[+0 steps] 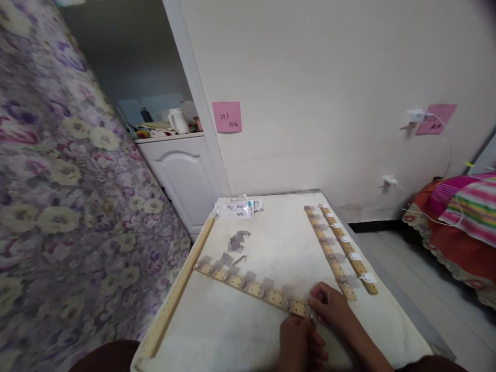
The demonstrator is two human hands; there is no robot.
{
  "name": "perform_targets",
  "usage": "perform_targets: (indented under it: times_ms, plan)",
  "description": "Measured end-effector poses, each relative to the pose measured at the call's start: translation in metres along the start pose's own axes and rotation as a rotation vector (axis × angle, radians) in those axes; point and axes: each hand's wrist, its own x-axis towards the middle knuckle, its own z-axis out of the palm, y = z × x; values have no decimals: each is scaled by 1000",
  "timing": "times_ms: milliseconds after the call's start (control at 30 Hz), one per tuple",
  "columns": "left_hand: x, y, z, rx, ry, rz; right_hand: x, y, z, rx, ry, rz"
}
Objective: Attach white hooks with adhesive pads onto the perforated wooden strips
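Observation:
A perforated wooden strip (pixel 248 285) with several small metal hooks lies slantwise across the white table (pixel 232 330). Both hands meet at its near right end. My left hand (pixel 300 343) is curled closed just below the strip's end. My right hand (pixel 333 310) has its fingers pinched at that same end, around a small metal hook that I can barely make out. Two more wooden strips (pixel 341 253) with hooks and white pieces lie side by side on the right of the table. Loose metal hooks (pixel 238 241) lie at the table's middle left.
A long wooden strip (pixel 176 292) runs along the table's left edge. Clear packets (pixel 236 208) lie at the far edge by the wall. A floral curtain (pixel 58 206) hangs left, a white cabinet (pixel 182 170) behind, a bed with striped bedding (pixel 461 217) right.

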Motion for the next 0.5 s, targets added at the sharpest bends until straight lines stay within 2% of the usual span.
perform_targets:
  times_ms: [267, 500]
  plan:
    - [-2, -1, 0, -52, -3, 29, -4, -5, -2, 37, -68, -13]
    - [-3, -1, 2, -44, 19, 54, -4, -5, -6, -92, -18, -49]
